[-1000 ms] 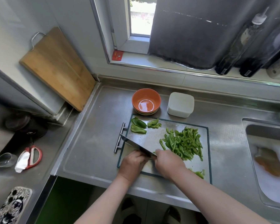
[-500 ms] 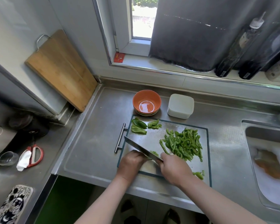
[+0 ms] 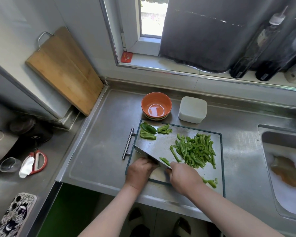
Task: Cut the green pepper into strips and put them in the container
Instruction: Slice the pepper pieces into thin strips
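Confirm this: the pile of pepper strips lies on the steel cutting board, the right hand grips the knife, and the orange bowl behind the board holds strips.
One thing is wrong: in the head view the orange bowl holds no strips. The pile of pepper strips does lie on the steel cutting board, and the right hand grips the knife.

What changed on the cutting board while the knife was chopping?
The knife, gripped by the right hand, slid slightly rightward, and fresh strips now lie beside its blade. The left hand stayed by the blade. The strip pile, uncut pepper pieces, orange bowl and white container did not move.
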A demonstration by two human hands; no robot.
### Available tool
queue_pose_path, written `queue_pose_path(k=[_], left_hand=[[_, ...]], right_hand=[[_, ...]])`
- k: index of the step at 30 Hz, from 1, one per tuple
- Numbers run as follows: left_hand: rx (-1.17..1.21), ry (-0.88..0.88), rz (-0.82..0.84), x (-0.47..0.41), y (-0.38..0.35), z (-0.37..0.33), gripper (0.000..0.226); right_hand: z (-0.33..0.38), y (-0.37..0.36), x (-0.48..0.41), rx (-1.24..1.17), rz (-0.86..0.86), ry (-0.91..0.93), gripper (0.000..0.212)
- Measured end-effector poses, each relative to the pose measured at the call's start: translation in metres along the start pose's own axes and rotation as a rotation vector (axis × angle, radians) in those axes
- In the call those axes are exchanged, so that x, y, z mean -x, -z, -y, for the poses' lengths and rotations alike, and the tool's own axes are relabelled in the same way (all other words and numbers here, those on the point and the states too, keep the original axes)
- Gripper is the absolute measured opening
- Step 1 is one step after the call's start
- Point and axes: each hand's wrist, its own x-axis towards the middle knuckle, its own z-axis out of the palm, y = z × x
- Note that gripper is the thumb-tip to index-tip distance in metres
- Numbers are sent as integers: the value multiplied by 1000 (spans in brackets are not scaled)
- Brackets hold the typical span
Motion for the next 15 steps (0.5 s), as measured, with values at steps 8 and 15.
queue_pose_path(k=[8,15], left_hand=[[63,-12,69,1,8,-2,20],[44,-22,78,1,12,-4,10]], right_hand=[[19,1,-22,-96,-13,-56,22],[-3,10,-6,-143,-42,-31,29]])
